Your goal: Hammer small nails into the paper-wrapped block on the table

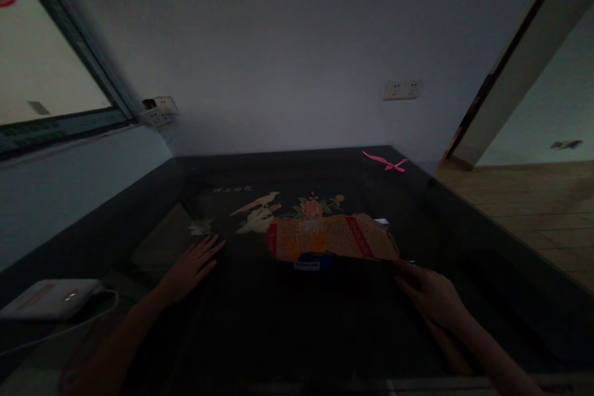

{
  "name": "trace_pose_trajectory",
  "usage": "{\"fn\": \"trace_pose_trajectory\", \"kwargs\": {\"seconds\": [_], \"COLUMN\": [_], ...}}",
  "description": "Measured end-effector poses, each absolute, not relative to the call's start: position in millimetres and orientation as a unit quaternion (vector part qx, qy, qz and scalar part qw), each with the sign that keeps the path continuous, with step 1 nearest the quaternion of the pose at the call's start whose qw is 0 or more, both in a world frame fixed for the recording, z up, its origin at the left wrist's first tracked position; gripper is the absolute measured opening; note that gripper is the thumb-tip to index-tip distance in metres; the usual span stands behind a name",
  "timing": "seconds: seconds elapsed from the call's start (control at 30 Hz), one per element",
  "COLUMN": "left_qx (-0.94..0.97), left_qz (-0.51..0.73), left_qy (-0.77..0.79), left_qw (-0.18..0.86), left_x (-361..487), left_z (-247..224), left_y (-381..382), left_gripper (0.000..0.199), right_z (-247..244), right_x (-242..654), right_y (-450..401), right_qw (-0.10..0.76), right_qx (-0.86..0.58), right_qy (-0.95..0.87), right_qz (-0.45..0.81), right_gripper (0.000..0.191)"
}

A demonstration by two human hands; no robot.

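A tan, speckled package with red printed bands lies across the middle of the dark table. Below its front edge shows a blue item with a white label, mostly hidden. My left hand rests palm down on the tabletop, left of the package, fingers spread and touching no loose object. At the package's lower right corner, my right hand has its thumb and fingers closed on the edge. The dim light hides the exact grip.
A white device with a white cable lies at the left. A pink ribbon is at the table's far right corner. Wall sockets sit above the back edge. Flowers and birds decorate the tabletop. Wooden floor lies beyond the right edge.
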State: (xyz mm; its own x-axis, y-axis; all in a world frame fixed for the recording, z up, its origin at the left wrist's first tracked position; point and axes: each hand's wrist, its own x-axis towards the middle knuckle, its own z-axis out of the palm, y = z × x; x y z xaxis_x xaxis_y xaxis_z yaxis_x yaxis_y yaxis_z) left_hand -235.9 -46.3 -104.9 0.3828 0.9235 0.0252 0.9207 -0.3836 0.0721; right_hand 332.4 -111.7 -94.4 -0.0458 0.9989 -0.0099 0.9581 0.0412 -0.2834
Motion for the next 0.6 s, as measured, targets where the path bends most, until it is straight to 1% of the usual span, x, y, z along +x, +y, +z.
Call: {"fn": "trace_pose_trajectory", "kwargs": {"seconds": [0.23, 0.4, 0.6], "left_qx": [0.868, 0.903, 0.922], "left_qz": [0.022, 0.010, 0.014], "left_qy": [0.494, 0.425, 0.371], "left_qw": [0.045, 0.068, 0.109], "left_x": [-192, -140, -98], "left_z": [-97, -87, -79], "left_y": [-68, -98, -122], "left_gripper": [0.052, 0.052, 0.060], "right_z": [-93, -91, -92], "right_x": [332, 332, 332], "right_y": [-111, -112, -112], "right_qw": [0.077, 0.090, 0.093], "right_qx": [-0.692, -0.682, -0.686], "right_qy": [-0.710, -0.718, -0.715], "right_qz": [0.106, 0.105, 0.099], "right_gripper": [0.046, 0.045, 0.046]}}
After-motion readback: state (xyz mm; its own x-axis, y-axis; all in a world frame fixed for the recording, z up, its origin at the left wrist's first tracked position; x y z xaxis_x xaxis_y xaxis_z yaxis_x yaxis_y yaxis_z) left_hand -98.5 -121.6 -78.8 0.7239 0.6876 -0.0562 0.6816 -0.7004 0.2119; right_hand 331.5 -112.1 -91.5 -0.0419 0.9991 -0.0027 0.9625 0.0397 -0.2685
